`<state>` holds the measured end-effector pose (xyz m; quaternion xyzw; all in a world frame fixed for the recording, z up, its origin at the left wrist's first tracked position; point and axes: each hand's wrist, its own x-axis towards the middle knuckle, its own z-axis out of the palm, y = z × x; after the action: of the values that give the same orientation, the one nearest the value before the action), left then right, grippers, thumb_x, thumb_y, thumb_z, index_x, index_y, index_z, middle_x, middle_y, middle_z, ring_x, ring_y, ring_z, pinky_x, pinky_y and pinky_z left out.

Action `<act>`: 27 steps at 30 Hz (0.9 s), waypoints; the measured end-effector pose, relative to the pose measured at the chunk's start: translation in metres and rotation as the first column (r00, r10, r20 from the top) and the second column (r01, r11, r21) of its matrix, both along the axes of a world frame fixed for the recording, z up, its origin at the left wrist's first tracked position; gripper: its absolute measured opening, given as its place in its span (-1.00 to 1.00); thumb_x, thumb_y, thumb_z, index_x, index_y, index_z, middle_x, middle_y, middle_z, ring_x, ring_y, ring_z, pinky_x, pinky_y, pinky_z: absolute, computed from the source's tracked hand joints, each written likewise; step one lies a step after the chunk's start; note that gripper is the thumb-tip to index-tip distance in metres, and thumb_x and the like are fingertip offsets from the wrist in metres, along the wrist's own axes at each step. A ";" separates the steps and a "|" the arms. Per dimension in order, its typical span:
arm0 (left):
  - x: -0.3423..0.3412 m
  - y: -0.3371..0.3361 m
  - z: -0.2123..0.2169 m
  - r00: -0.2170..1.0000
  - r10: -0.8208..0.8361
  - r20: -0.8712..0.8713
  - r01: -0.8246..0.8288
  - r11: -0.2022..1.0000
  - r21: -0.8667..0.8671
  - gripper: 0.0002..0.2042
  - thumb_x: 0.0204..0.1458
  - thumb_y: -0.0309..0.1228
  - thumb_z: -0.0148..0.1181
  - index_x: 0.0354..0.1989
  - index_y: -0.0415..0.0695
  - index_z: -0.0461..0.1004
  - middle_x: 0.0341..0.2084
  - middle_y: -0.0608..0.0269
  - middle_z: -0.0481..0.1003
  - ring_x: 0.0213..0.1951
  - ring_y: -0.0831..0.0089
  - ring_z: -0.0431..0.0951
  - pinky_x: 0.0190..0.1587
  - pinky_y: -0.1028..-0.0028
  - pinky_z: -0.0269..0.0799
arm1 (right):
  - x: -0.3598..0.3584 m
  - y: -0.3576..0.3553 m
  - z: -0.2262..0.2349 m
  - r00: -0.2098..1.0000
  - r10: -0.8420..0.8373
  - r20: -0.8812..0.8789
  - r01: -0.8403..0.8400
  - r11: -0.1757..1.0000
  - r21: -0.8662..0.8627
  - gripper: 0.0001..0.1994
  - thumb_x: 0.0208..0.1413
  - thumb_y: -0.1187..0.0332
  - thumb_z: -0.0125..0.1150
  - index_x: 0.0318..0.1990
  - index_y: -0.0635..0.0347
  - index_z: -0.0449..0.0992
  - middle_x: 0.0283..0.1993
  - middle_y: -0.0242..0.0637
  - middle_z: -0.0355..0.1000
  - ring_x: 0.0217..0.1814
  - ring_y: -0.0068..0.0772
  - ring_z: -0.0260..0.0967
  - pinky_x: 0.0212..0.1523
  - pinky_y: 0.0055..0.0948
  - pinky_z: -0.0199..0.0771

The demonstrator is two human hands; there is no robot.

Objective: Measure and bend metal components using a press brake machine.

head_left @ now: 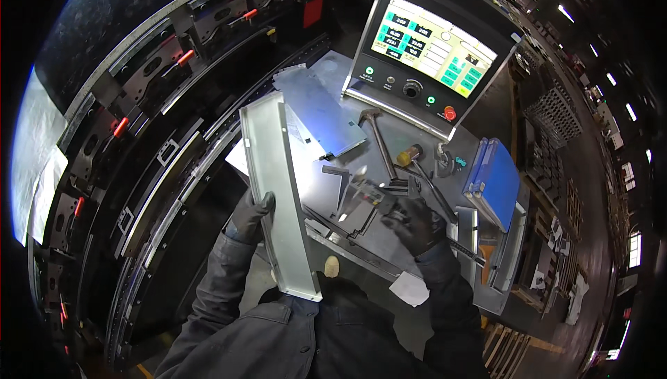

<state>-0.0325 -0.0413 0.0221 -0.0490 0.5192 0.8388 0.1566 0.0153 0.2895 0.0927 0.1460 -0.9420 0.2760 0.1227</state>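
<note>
My left hand (251, 218), in a dark glove, grips the edge of a long, pale sheet-metal panel (278, 184) with folded rims. The panel stands tilted in front of my chest, its lower end close to my jacket. Over the table, my gloved right hand (417, 223) is closed around a caliper (372, 197), whose jaws point left toward the panel and look blurred. A gap separates the jaws from the panel. Below my right hand lies the grey table (326, 202), with a hammer (379, 143) and a yellow-handled screwdriver (410, 155) just beyond.
A control console (431, 52) with a lit screen and red stop button (449, 113) stands at the table's back. Blue binders (495, 181) lie on the right. A flat metal sheet (319, 111) lies behind the panel. The large machine (149, 170) with red-handled clamps fills the left.
</note>
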 end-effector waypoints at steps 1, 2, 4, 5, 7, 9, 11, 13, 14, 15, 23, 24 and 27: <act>-0.005 0.002 0.004 0.998 -0.008 -0.065 0.006 0.999 -0.033 -0.46 -0.08 -0.26 0.19 -0.03 -0.41 0.20 -0.36 0.04 0.42 -0.40 0.32 0.49 -0.34 0.51 0.45 | -0.005 0.005 0.002 0.999 0.019 -0.047 -0.022 0.998 -0.053 -0.61 -0.18 0.27 0.27 -0.15 0.20 0.40 -0.35 -0.23 0.41 -0.50 -0.28 0.23 -0.45 -0.40 0.26; -0.009 0.002 0.006 0.993 0.003 -0.121 -0.012 0.997 -0.076 -0.45 -0.09 -0.25 0.20 -0.02 -0.40 0.19 -0.36 0.05 0.42 -0.39 0.33 0.48 -0.34 0.52 0.44 | -0.010 0.006 0.006 0.999 -0.007 -0.049 0.002 0.995 -0.095 -0.61 -0.17 0.30 0.26 -0.13 0.20 0.40 -0.33 -0.22 0.42 -0.49 -0.29 0.25 -0.44 -0.41 0.28; -0.019 0.008 0.002 0.965 -0.107 -0.238 0.077 0.989 -0.129 -0.41 -0.13 -0.25 0.24 0.02 -0.33 0.17 -0.34 0.04 0.41 -0.42 0.34 0.48 -0.39 0.57 0.43 | -0.006 0.005 0.027 1.000 0.008 -0.022 -0.011 0.990 -0.140 -0.61 -0.16 0.33 0.25 -0.11 0.19 0.39 -0.30 -0.21 0.44 -0.48 -0.29 0.27 -0.43 -0.41 0.29; -0.011 0.010 0.003 0.980 -0.139 -0.139 0.106 0.969 -0.221 -0.39 -0.13 -0.22 0.25 0.03 -0.31 0.16 -0.33 0.05 0.41 -0.43 0.35 0.47 -0.39 0.58 0.43 | -0.004 0.005 0.036 0.997 -0.053 -0.055 0.045 0.991 -0.126 -0.60 -0.16 0.37 0.23 -0.09 0.21 0.38 -0.29 -0.21 0.44 -0.47 -0.30 0.30 -0.42 -0.42 0.30; -0.005 0.014 0.009 0.984 -0.176 -0.032 0.158 0.941 -0.298 -0.38 -0.14 -0.19 0.26 0.03 -0.29 0.16 -0.33 0.06 0.40 -0.44 0.37 0.47 -0.40 0.59 0.42 | -0.008 0.003 0.046 0.988 -0.126 -0.088 0.116 0.987 -0.109 -0.60 -0.15 0.40 0.22 -0.07 0.22 0.37 -0.29 -0.21 0.45 -0.46 -0.30 0.33 -0.40 -0.43 0.32; 0.007 0.012 0.007 0.984 -0.181 0.001 0.175 0.953 -0.248 -0.40 -0.13 -0.19 0.25 0.02 -0.27 0.17 -0.34 0.08 0.40 -0.46 0.38 0.46 -0.42 0.59 0.41 | -0.019 -0.004 0.059 0.963 -0.096 -0.253 0.109 0.993 0.035 -0.61 -0.13 0.36 0.22 -0.08 0.23 0.38 -0.34 -0.19 0.43 -0.46 -0.28 0.33 -0.45 -0.40 0.33; -0.001 0.016 0.010 0.978 -0.207 0.026 0.208 0.959 -0.191 -0.42 -0.12 -0.19 0.25 0.01 -0.26 0.18 -0.36 0.10 0.40 -0.48 0.40 0.45 -0.44 0.59 0.40 | -0.029 -0.008 0.074 0.909 -0.055 -0.413 0.141 0.973 0.182 -0.62 -0.11 0.32 0.23 -0.10 0.24 0.39 -0.39 -0.18 0.40 -0.46 -0.26 0.34 -0.50 -0.38 0.33; -0.001 0.023 0.009 0.971 -0.237 0.040 0.240 0.962 -0.132 -0.44 -0.11 -0.19 0.24 -0.01 -0.25 0.19 -0.37 0.11 0.40 -0.49 0.41 0.44 -0.46 0.59 0.38 | -0.046 -0.011 0.090 0.876 0.055 -0.479 0.052 0.977 0.208 -0.59 -0.08 0.30 0.23 -0.06 0.29 0.36 -0.37 -0.15 0.40 -0.49 -0.24 0.33 -0.54 -0.38 0.32; 0.008 0.022 0.007 0.966 -0.253 0.050 0.257 0.961 -0.101 -0.45 -0.11 -0.19 0.24 -0.01 -0.25 0.20 -0.38 0.12 0.40 -0.50 0.42 0.44 -0.47 0.59 0.38 | -0.057 -0.010 0.096 0.878 0.054 -0.476 0.056 0.975 0.214 -0.59 -0.08 0.30 0.23 -0.06 0.29 0.36 -0.37 -0.15 0.40 -0.49 -0.24 0.33 -0.54 -0.38 0.32; 0.013 0.020 0.006 0.961 -0.272 0.056 0.275 0.959 -0.070 -0.46 -0.10 -0.19 0.23 -0.02 -0.24 0.20 -0.39 0.13 0.40 -0.51 0.42 0.43 -0.48 0.59 0.37 | -0.067 -0.008 0.104 0.860 0.115 -0.497 -0.002 0.975 0.222 -0.57 -0.08 0.31 0.23 -0.04 0.29 0.34 -0.36 -0.16 0.39 -0.51 -0.23 0.33 -0.55 -0.37 0.32; 0.025 0.025 0.006 0.930 -0.358 0.086 0.338 0.922 0.186 -0.54 -0.07 -0.18 0.20 -0.08 -0.20 0.24 -0.45 0.20 0.39 -0.58 0.48 0.39 -0.56 0.60 0.32 | -0.076 -0.019 0.136 0.919 0.190 -0.346 -0.114 0.967 0.228 -0.52 -0.07 0.43 0.22 0.05 0.30 0.26 -0.10 -0.09 0.37 -0.21 -0.22 0.40 -0.24 -0.39 0.41; 0.024 0.026 0.007 0.926 -0.367 0.091 0.341 0.915 0.218 -0.55 -0.06 -0.18 0.20 -0.08 -0.20 0.25 -0.46 0.21 0.39 -0.58 0.49 0.39 -0.57 0.60 0.32 | -0.074 -0.016 0.133 0.938 0.130 -0.320 -0.054 0.970 0.236 -0.51 -0.06 0.43 0.22 0.06 0.30 0.25 -0.08 -0.08 0.36 -0.19 -0.22 0.39 -0.23 -0.38 0.41; 0.023 0.029 0.009 0.912 -0.397 0.105 0.351 0.886 0.305 -0.57 -0.05 -0.18 0.19 -0.11 -0.18 0.27 -0.49 0.24 0.39 -0.61 0.51 0.37 -0.60 0.60 0.30 | -0.074 -0.011 0.129 0.964 0.006 -0.266 0.065 0.964 0.257 -0.49 -0.05 0.43 0.21 0.09 0.30 0.21 -0.05 -0.07 0.33 -0.15 -0.21 0.38 -0.20 -0.37 0.40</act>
<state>-0.0090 -0.0118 0.0312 0.0060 0.3806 0.8504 0.3632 -0.0585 0.2785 0.2218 0.1825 -0.9476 0.1245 0.2308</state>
